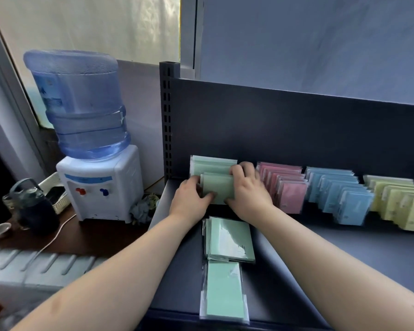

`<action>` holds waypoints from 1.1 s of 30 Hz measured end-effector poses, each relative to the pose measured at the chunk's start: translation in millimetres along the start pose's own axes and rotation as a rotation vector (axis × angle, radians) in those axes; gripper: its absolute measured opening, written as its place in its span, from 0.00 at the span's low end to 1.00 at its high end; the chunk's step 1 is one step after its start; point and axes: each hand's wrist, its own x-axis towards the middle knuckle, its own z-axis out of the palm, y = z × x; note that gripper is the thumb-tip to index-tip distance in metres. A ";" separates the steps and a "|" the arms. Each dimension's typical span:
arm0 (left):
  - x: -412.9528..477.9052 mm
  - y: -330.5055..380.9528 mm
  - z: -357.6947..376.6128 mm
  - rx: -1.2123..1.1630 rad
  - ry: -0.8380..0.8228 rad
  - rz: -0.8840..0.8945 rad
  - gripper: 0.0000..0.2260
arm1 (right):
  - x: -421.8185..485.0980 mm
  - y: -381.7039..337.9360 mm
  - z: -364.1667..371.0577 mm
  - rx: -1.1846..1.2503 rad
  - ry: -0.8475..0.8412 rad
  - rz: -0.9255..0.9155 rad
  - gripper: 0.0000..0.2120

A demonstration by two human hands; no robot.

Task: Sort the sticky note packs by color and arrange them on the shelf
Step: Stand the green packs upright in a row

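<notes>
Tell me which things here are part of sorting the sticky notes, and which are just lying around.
Job: left hand and right hand gripping standing green packs; flat green packs; pink row; blue row; yellow row; shelf.
Lying about: water dispenser; dark jug; small cup; white basket.

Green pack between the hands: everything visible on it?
The green pack is pale mint, square, seemingly in clear wrap. It stands upright, facing the camera, at the front of the green row at the left end of the shelf. The left hand grips its left edge, the right hand its right edge and top corner.
</notes>
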 end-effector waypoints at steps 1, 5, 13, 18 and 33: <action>0.1 -2.1 0.3 -0.032 0.010 0.006 0.15 | -1.1 1.1 0.4 0.048 0.007 -0.017 0.24; -1.9 -1.6 -1.7 -0.095 0.053 0.029 0.11 | -5.4 3.3 -5.8 0.315 -0.021 0.007 0.22; -2.6 -2.6 1.1 -0.166 0.035 0.062 0.08 | -4.7 16.4 -5.8 0.617 -0.082 0.198 0.11; -1.8 -4.7 1.2 -0.182 0.025 0.056 0.06 | -7.6 21.6 2.7 0.811 -0.040 0.314 0.13; -1.4 2.2 -5.1 -0.393 0.269 -0.081 0.04 | -19.5 33.7 9.4 0.763 0.047 0.260 0.17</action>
